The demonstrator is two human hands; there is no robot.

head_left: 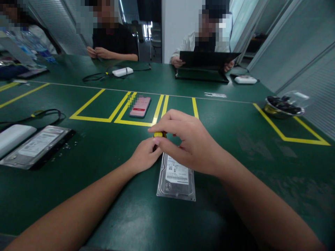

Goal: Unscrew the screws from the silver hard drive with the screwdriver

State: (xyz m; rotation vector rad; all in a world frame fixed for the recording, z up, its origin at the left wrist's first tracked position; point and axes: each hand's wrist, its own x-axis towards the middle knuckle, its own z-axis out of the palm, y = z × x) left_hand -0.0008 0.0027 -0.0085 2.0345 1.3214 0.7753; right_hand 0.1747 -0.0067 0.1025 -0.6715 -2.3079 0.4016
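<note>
A silver hard drive (177, 174) with a white label lies flat on the green table in front of me, its far end hidden under my hands. My right hand (180, 139) arches over that end, thumb and fingers pinching the yellow-and-black handle of a screwdriver (158, 134). The screwdriver stands roughly upright, seen from its top; its shaft and tip are hidden. Just below the handle, my left hand (146, 153) is closed around the screwdriver's lower part, beside the drive's far left corner. Its fingertips are mostly out of sight.
Another hard drive (39, 146) and a white case (16, 137) lie at left, with small screws (66, 146) nearby. A phone (140, 107) rests inside yellow tape (133, 122). At right stands a metal bowl (284, 106) of dark parts. Co-workers sit opposite, one holding a black panel (206, 62).
</note>
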